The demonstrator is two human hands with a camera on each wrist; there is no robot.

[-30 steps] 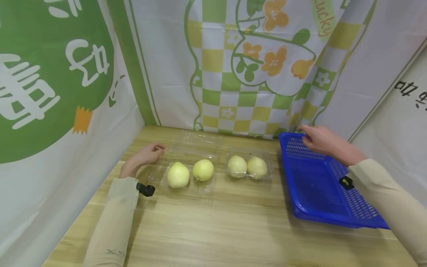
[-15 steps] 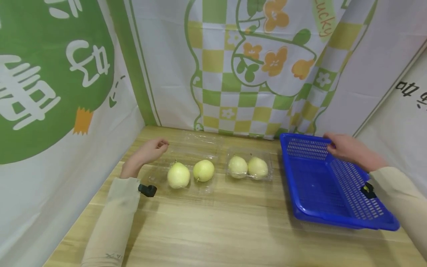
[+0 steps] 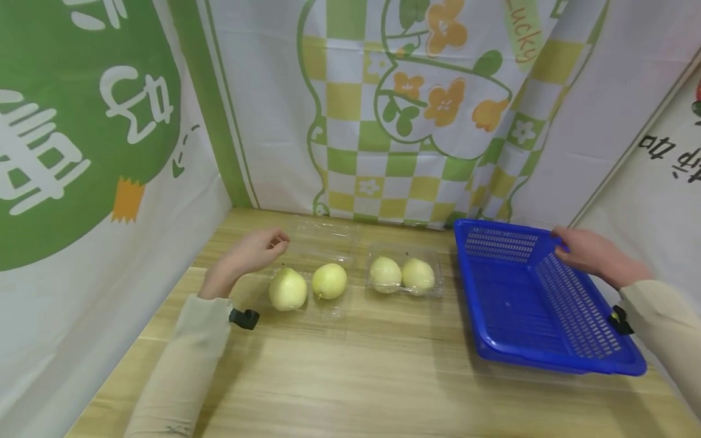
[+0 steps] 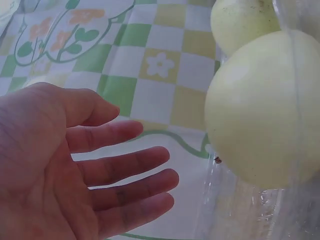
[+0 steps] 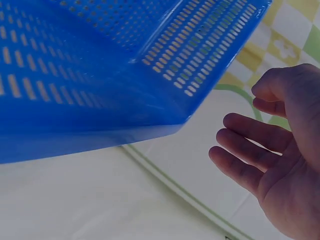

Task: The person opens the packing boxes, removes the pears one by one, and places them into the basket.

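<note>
Left of the blue plastic basket (image 3: pixel 509 301), two pears (image 3: pixel 386 275) sit in a clear clamshell box (image 3: pixel 430 253); farther left, two yellower pears (image 3: pixel 287 289) lie in an opened one, near the loose, ungrasping left hand (image 3: pixel 253 250). By the basket's far-right corner, the relaxed right hand (image 3: pixel 594 252) grasps nothing.

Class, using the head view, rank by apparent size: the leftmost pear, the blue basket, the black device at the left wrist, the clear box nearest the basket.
1. Blue basket
2. Clear box
3. Leftmost pear
4. Black device
</note>
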